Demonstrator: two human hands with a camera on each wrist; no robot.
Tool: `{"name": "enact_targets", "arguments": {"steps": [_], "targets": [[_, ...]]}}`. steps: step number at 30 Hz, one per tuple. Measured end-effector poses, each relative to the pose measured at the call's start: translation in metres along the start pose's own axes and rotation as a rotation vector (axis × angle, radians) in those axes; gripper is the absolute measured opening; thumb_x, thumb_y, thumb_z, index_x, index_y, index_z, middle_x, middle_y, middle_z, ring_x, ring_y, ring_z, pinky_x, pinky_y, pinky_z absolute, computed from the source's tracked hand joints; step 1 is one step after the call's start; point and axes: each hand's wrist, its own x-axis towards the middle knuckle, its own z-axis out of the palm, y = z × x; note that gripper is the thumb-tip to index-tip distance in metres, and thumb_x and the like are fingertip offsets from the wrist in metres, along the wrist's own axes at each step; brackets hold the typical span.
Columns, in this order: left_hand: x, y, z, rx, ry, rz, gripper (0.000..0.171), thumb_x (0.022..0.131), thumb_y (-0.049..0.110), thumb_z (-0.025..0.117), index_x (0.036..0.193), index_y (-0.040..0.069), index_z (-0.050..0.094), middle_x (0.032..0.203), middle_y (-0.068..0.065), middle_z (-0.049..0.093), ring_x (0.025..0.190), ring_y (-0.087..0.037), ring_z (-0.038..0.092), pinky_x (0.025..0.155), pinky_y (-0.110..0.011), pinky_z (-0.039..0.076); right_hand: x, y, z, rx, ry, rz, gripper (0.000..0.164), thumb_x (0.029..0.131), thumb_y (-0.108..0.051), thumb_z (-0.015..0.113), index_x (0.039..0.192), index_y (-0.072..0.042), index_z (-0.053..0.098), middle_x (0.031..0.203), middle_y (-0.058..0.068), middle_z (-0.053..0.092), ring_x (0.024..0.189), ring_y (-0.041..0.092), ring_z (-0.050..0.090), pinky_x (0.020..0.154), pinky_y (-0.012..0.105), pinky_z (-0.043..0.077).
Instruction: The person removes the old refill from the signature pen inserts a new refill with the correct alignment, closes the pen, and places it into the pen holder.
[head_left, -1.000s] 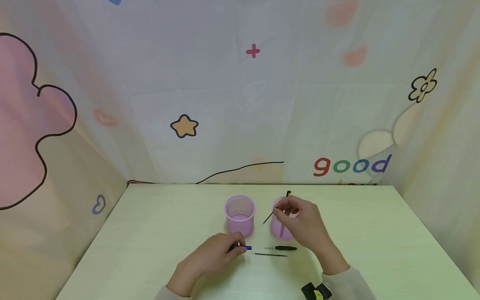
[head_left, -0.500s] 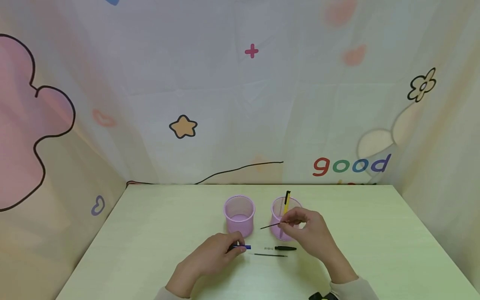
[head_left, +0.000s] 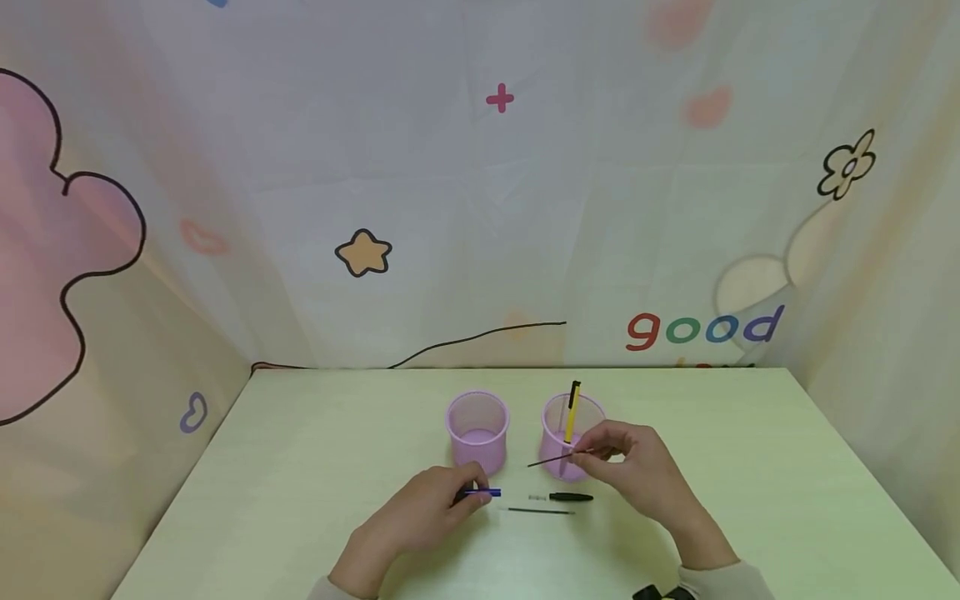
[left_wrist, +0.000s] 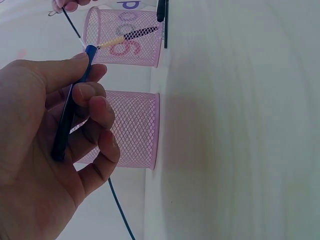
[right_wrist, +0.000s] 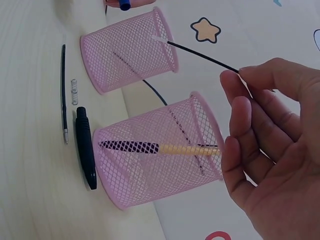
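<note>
My left hand [head_left: 420, 510] grips a dark blue pen barrel [left_wrist: 71, 107], its bright blue end poking out past the thumb. My right hand [head_left: 637, 471] pinches a thin dark pen refill [right_wrist: 202, 56] between thumb and fingertips, in front of the right pink mesh cup [head_left: 594, 408]. The refill's pale tip points left, toward the barrel. In the right wrist view, a second refill [right_wrist: 64, 95], a small spring [right_wrist: 74, 92] and a black pen barrel piece [right_wrist: 84, 150] lie on the table between my hands.
A yellow-and-black pen [head_left: 573, 412] stands leaning in the right cup. Beside it, a second pink mesh cup [head_left: 477, 414] sits just beyond my left hand. A printed curtain [head_left: 450, 183] hangs behind the pale table [head_left: 300, 433].
My right hand has come away from the right cup's rim, down and to the right, uncovering the yellow pen. The refill has swung closer to level. My left hand stays almost still.
</note>
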Motion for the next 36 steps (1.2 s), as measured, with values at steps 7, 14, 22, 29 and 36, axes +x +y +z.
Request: {"name": "enact_targets", "arguments": {"steps": [7,14,22,29,36], "targets": [[-0.0003,0.0011,-0.0011,0.005,0.042,0.02,0.011,0.1,0.041,0.055,0.099,0.031,0.059,0.076,0.015,0.054,0.069,-0.002,0.048,0.065,-0.02,0.042,0.0015,0.0048,-0.0004,0.014,-0.031,0.023,0.011,0.082,-0.025,0.08,0.084,-0.019,0.072,0.083,0.002,0.074,0.075,0.013,0.065,0.066,0.025,0.05],[0.0001,0.0028,-0.0019,-0.008,0.069,0.047,0.01,0.1,0.041,0.054,0.1,0.032,0.059,0.076,0.016,0.053,0.07,-0.002,0.048,0.065,-0.02,0.042,0.0017,0.0052,-0.0005,0.043,-0.052,0.045,0.015,0.08,-0.029,0.082,0.084,-0.016,0.075,0.08,0.001,0.072,0.073,0.013,0.062,0.062,0.024,0.048],[0.0004,0.0042,-0.0018,-0.025,0.083,0.07,0.013,0.1,0.044,0.053,0.101,0.034,0.06,0.075,0.016,0.051,0.069,-0.001,0.047,0.064,-0.019,0.041,0.0007,0.0058,-0.0022,0.042,-0.064,0.068,0.016,0.078,-0.03,0.083,0.082,-0.016,0.076,0.079,0.001,0.072,0.072,0.012,0.06,0.059,0.024,0.045],[0.0003,0.0039,-0.0016,-0.035,0.098,0.087,0.013,0.099,0.044,0.053,0.1,0.034,0.061,0.074,0.017,0.049,0.067,0.0,0.046,0.062,-0.018,0.041,0.0006,0.0053,-0.0018,0.062,-0.084,0.056,0.015,0.078,-0.027,0.083,0.083,-0.014,0.077,0.081,0.002,0.073,0.073,0.012,0.06,0.059,0.023,0.045],[0.0016,0.004,-0.0014,-0.048,0.099,0.101,0.014,0.099,0.046,0.052,0.099,0.035,0.061,0.073,0.016,0.049,0.066,0.001,0.046,0.06,-0.018,0.041,0.0012,0.0046,-0.0031,0.056,-0.084,0.049,0.015,0.077,-0.027,0.084,0.084,-0.015,0.078,0.083,0.002,0.074,0.074,0.012,0.061,0.061,0.024,0.046]]}}
